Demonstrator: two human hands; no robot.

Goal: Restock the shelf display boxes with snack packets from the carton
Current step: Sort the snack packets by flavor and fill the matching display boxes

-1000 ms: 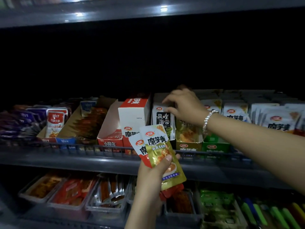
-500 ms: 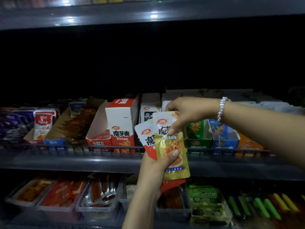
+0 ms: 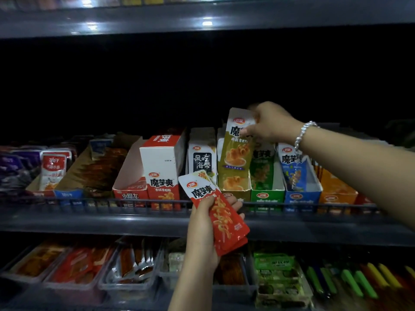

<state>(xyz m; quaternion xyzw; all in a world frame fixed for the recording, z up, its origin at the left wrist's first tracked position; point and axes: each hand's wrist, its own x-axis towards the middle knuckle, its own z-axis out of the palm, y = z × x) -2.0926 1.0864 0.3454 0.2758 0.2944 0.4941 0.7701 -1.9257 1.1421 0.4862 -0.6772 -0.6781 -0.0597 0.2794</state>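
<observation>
Packets of snack are being sorted into display boxes on a dim shop shelf, seen from a camera on the person's head. Half a second ago an olive-yellow foil snack packet (image 3: 235, 151) lay on top of the fan held low in the left hand; it has since been lifted away and now hangs upright over the matching olive-yellow cardboard display box (image 3: 233, 188), its lower end already dipping behind the box's front wall. That suggests this packet is about to be dropped into its slot, with the red ones yet to be placed. The right hand (image 3: 268, 125) reaches in from the right with the arm stretched across the shelf, a pearl-bead bracelet (image 3: 302, 133) at the wrist, and pinches the packet's upper right corner between thumb and curled fingers; the hand is slightly blurred. The left hand (image 3: 207, 223) rises from below, forearm near vertical, fingers and thumb wrapped around a small stack of red foil snack packets (image 3: 216, 212), held tilted in front of the wire shelf rail (image 3: 89, 202). Just left of the olive box stand a tall red-and-white snack box (image 3: 162, 173) and a white box with black lettering (image 3: 202, 158); to its right are a green display box (image 3: 266, 196) and a blue one (image 3: 302, 196). The carton is not in view.
</observation>
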